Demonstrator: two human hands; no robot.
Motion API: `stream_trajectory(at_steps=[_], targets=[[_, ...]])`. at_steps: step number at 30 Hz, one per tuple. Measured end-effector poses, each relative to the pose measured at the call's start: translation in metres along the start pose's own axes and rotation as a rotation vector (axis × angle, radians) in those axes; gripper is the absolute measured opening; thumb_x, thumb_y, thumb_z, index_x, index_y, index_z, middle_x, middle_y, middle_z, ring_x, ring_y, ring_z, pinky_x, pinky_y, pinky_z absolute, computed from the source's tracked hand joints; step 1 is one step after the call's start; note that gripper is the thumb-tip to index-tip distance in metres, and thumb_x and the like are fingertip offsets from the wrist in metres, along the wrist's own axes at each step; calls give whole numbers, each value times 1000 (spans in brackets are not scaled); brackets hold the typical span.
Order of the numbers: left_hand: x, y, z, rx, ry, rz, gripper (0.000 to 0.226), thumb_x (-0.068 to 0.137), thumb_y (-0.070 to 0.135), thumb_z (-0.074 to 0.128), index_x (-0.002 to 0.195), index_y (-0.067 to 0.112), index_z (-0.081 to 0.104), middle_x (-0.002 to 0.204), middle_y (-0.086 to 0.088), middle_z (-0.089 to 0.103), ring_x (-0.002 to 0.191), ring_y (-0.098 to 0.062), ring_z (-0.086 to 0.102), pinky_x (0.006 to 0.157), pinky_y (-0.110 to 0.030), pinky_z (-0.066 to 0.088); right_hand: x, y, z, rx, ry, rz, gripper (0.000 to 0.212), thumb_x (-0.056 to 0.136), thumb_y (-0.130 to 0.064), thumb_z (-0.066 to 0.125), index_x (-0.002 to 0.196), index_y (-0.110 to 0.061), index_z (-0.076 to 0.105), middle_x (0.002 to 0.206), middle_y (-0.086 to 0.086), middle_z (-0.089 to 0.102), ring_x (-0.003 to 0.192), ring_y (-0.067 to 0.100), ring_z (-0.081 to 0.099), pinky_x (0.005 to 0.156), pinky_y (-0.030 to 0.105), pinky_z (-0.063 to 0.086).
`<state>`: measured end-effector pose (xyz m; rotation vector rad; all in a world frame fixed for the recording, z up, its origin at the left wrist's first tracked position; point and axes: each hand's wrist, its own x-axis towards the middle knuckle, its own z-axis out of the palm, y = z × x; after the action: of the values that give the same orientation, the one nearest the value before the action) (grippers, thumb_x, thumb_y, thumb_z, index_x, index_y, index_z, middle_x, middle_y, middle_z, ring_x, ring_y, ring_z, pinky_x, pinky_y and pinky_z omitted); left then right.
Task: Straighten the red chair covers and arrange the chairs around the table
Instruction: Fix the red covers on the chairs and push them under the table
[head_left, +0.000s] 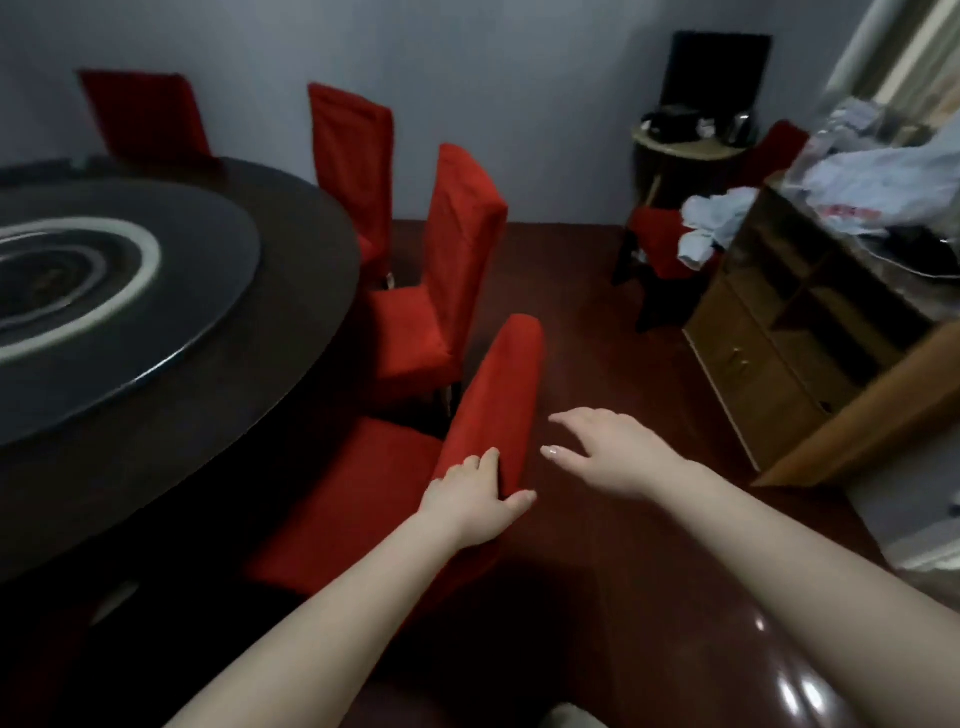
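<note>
The left hand (475, 501) is gripping the backrest corner of the nearest red-covered chair (498, 395), at 4 o'clock of the dark round table (291, 291); the right hand (608, 449) is hovering open over glossy red-brown floor (597, 322); a cluttered sideboard (779, 332) is standing at 2 o'clock

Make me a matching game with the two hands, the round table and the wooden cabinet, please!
Things:
1. left hand
2. right hand
3. round table
4. wooden cabinet

States:
A. piled with plastic bags
B. grips the back of the nearest red chair
C. open, holding nothing
D. dark, on the left side of the picture

Pairs: 1-B, 2-C, 3-D, 4-A
</note>
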<state>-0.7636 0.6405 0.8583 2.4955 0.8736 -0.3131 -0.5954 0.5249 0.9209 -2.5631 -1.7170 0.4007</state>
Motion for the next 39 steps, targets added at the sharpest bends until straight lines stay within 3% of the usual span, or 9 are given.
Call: stream_trajectory(at_steps=[5,9,13,18,25,30,36,39], targets=[[4,35,32,-138,168,-312,80,97,61,39,158,16,13,152,-11,38,133,-31,44,104,-46,42,76,25,-10,-126,-79,-334,64,94,-64,38,143,-23,45,145,-2,50,130,21,48,106,40,40],[-11,52,53,19,328,-506,57,103,47,36,147,11,31,128,-10,56,109,-29,58,88,-39,44,105,30,7,-165,-125,-495,59,95,-62,40,139,-23,50,142,-1,53,128,22,49,105,41,40],[-13,62,54,36,358,-601,41,104,43,38,132,13,44,119,-8,58,103,-30,60,84,-40,42,118,41,18,-201,-94,-551,57,96,-62,37,140,-28,50,150,-7,45,138,16,39,111,37,34],[-12,66,63,45,409,-632,42,103,44,37,130,13,46,117,-8,58,101,-30,58,87,-40,41,137,68,27,-134,-196,-400,61,94,-69,31,148,-41,34,159,-19,23,148,15,21,119,43,20],[2,82,58,-68,527,-869,52,98,60,36,109,14,58,108,-7,63,100,-30,60,86,-40,42,175,69,20,-253,-200,-598,58,96,-65,28,147,-39,37,158,-18,27,149,11,14,119,46,13],[33,86,55,-100,604,-1178,55,96,62,35,103,15,64,104,-8,68,99,-30,63,87,-39,43,232,59,6,-379,-291,-782,46,100,-58,27,132,-39,55,141,-14,52,140,11,37,117,54,12],[79,87,49,-82,538,-1407,42,97,39,33,102,10,63,102,-12,69,93,-31,63,85,-38,38,273,70,27,-294,-179,-980,55,101,-55,22,105,-27,69,112,-4,69,110,12,60,117,38,18],[82,85,47,-105,544,-1488,40,94,37,34,94,13,65,95,-8,71,88,-30,64,82,-39,37,291,66,29,-308,-141,-1007,55,100,-56,24,92,-23,67,104,1,69,103,20,62,105,36,35]])
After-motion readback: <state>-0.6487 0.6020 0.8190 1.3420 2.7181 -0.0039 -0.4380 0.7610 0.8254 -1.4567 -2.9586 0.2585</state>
